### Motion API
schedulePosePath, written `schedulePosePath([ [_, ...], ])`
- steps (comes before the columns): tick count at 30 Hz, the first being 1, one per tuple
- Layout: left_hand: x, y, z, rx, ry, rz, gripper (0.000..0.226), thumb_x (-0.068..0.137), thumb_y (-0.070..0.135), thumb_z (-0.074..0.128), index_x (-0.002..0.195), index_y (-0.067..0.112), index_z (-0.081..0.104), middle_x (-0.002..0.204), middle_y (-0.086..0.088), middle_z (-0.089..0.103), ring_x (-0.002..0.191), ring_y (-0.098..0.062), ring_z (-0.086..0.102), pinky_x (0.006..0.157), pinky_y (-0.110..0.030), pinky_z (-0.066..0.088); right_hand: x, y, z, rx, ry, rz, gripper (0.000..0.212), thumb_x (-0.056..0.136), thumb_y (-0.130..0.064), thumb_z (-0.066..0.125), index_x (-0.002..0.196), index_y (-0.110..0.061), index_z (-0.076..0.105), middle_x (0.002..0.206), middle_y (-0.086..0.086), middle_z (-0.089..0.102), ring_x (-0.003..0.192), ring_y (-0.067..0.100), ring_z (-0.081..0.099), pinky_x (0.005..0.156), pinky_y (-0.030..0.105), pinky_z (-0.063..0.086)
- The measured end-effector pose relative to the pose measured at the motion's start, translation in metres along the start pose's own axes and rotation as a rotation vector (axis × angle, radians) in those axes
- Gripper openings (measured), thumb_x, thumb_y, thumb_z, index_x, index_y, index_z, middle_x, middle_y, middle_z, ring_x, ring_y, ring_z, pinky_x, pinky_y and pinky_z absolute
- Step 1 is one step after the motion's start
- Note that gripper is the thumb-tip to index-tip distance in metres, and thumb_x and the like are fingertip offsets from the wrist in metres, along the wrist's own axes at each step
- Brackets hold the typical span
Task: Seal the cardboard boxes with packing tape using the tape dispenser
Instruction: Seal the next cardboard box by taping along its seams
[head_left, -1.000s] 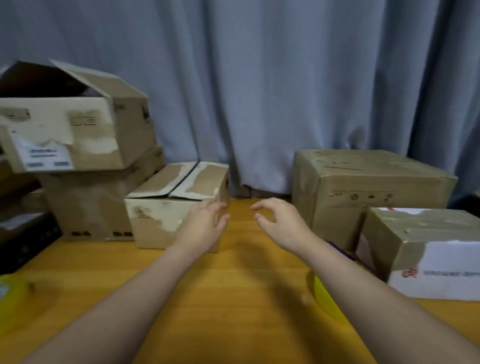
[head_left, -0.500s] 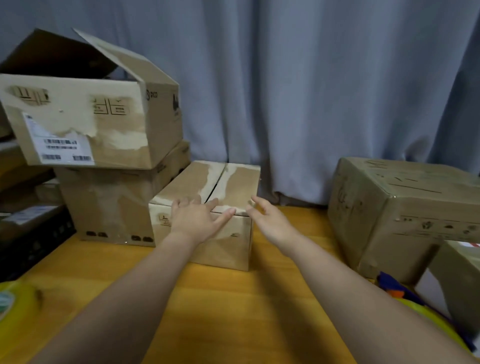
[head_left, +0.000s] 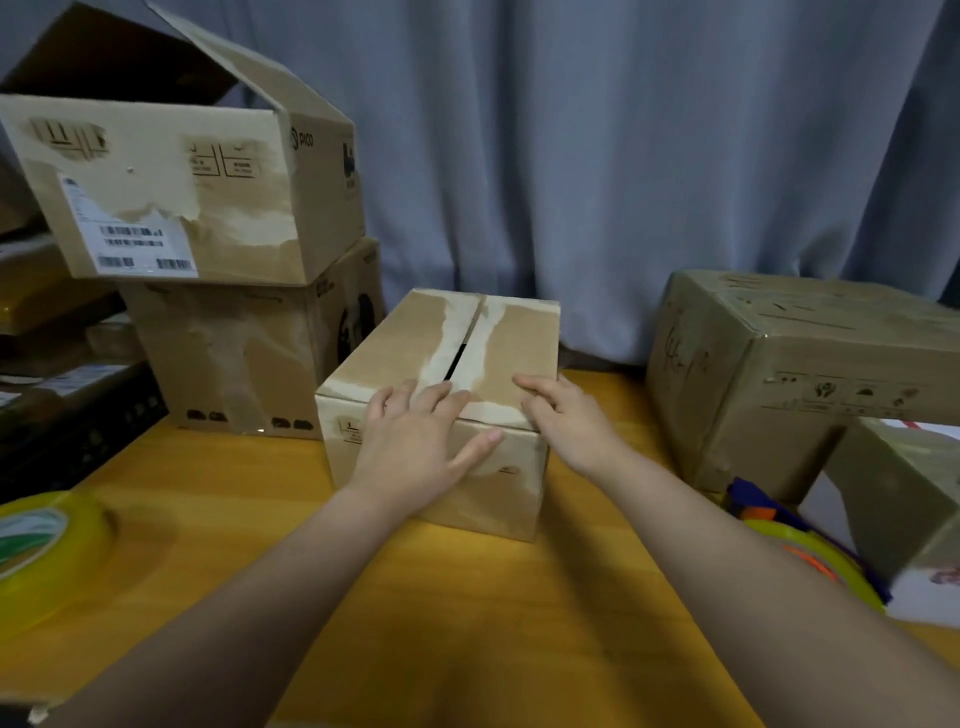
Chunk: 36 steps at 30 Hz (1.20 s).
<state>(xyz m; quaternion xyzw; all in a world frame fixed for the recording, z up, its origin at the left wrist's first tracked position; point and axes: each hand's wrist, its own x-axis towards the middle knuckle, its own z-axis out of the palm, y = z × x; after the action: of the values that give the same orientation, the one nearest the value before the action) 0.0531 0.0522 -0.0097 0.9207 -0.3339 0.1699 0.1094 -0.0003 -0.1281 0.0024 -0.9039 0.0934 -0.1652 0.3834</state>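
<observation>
2 hands meet the small box (head_left: 415, 338) at the middle of the counter (head_left: 467, 623): the left hand (head_left: 415, 441) lies flat over its near top edge, the right hand (head_left: 566, 421) touches its near right corner, each grip open, holding nothing. The flaps are down with the seam untaped. This looks like positioning; next probably means reaching for the tape dispenser (head_left: 810, 561), near right.

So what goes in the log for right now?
left hand: flat on small box; right hand: touching box corner; seam: untaped gap; tape dispenser: untouched
</observation>
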Motion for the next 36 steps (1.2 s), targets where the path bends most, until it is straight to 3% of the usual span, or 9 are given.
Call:
schedulePosePath([
  [6,0.0,0.037,-0.024,-0.059,-0.064,0.06,0.074,0.081,0.074,0.023,0.135,0.029,0.046,0.139,0.005,0.048,0.129,-0.018,0.041,0.106,-0.041,0.027,-0.039,-0.011,-0.01,-0.152,0.023,0.012,0.043,0.099,-0.019,0.034,0.137,-0.022,0.053,0.14,0.003,0.053,0.131,0.023,0.044,0.109,0.032,0.036],
  [10,0.002,0.068,-0.026,-0.046,-0.176,0.072,0.071,0.079,0.06,0.034,0.136,0.019,0.046,0.136,-0.006,0.05,0.126,-0.028,0.043,0.104,-0.039,0.032,-0.067,-0.013,-0.034,0.18,-0.168,0.059,0.044,0.098,0.0,0.032,0.13,-0.014,0.059,0.125,-0.002,0.061,0.115,0.01,0.055,0.088,0.015,0.042],
  [14,0.002,0.1,-0.012,0.203,-0.126,-0.005,0.057,0.093,0.047,0.044,0.134,0.007,0.041,0.133,-0.014,0.05,0.122,-0.033,0.046,0.101,-0.039,0.035,-0.087,0.033,-0.068,-0.161,-0.044,0.08,0.05,0.096,-0.001,0.044,0.142,-0.021,0.046,0.139,0.004,0.052,0.128,0.018,0.047,0.1,0.02,0.036],
  [17,-0.003,0.105,-0.004,0.259,-0.002,0.005,0.043,0.098,0.027,0.042,0.135,0.006,0.04,0.133,-0.011,0.051,0.12,-0.029,0.049,0.098,-0.035,0.038,-0.106,0.085,-0.097,-0.484,0.09,0.362,0.06,0.093,-0.009,0.046,0.149,-0.018,0.03,0.143,0.014,0.047,0.129,0.033,0.043,0.106,0.038,0.038],
  [21,-0.021,0.094,-0.002,0.117,0.121,0.032,0.041,0.1,0.024,0.04,0.138,0.009,0.044,0.137,-0.009,0.052,0.124,-0.027,0.049,0.101,-0.034,0.035,-0.134,0.121,-0.104,-0.683,-0.038,0.749,0.069,0.096,-0.029,0.046,0.152,-0.012,0.009,0.151,0.02,0.027,0.139,0.038,0.025,0.113,0.049,0.021],
  [24,-0.043,0.079,-0.007,-0.07,0.236,0.108,0.038,0.094,0.022,0.046,0.127,0.008,0.059,0.121,-0.011,0.064,0.11,-0.03,0.058,0.093,-0.034,0.042,-0.135,0.125,-0.102,-0.712,0.016,0.789,0.057,0.089,-0.035,0.059,0.138,-0.012,0.04,0.136,0.013,0.047,0.126,0.031,0.043,0.103,0.041,0.036],
  [28,-0.064,0.039,-0.023,-0.316,0.165,0.277,0.038,0.091,0.035,0.054,0.122,0.015,0.065,0.122,0.003,0.064,0.114,-0.012,0.057,0.1,-0.02,0.037,-0.142,0.107,-0.089,-0.568,-0.053,0.62,0.039,0.078,-0.04,0.074,0.089,-0.012,0.05,0.09,0.004,0.053,0.076,0.018,0.052,0.055,0.026,0.039],
  [31,-0.076,0.013,-0.039,-0.42,0.107,0.302,0.053,0.089,0.059,0.045,0.12,0.022,0.065,0.118,0.016,0.059,0.115,0.005,0.049,0.103,-0.014,0.035,-0.147,0.087,-0.079,-0.385,0.141,0.376,0.041,0.081,-0.029,0.074,0.105,-0.012,0.044,0.094,0.003,0.053,0.087,0.025,0.057,0.062,0.033,0.043],
  [36,-0.067,-0.012,-0.05,-0.415,0.247,-0.097,0.031,0.095,0.033,0.053,0.113,0.013,0.07,0.13,-0.004,0.06,0.134,-0.023,0.039,0.113,-0.04,0.027,-0.139,0.047,-0.084,0.137,0.331,0.118,0.044,0.074,-0.017,0.081,0.108,-0.019,0.052,0.093,-0.004,0.061,0.085,0.014,0.06,0.074,0.03,0.05],
])
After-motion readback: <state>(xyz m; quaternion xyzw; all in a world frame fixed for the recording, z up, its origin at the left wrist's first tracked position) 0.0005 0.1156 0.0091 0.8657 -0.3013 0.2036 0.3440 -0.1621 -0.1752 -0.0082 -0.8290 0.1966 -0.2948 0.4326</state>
